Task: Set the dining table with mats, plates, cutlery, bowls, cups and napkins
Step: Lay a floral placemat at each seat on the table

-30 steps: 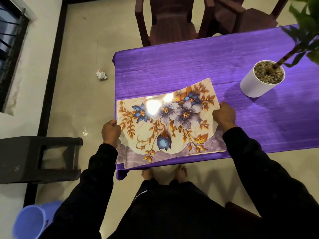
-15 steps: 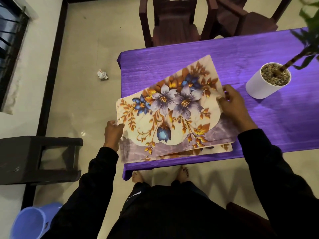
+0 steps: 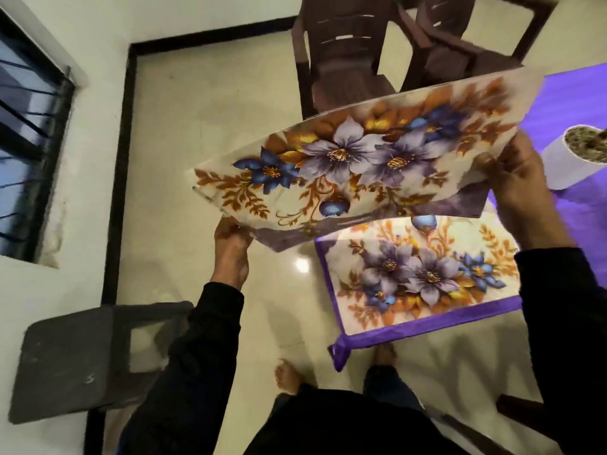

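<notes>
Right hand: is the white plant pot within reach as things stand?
Probably, but not freely. The white plant pot stands just beside the right hand with nothing between them, yet that hand grips the lifted floral mat, shared with the left hand.

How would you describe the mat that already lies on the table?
Start at the purple table, at its near corner. The flat floral mat lies there. Unlike the lifted mat, gripped by the left hand and right hand, nobody touches it.
</notes>
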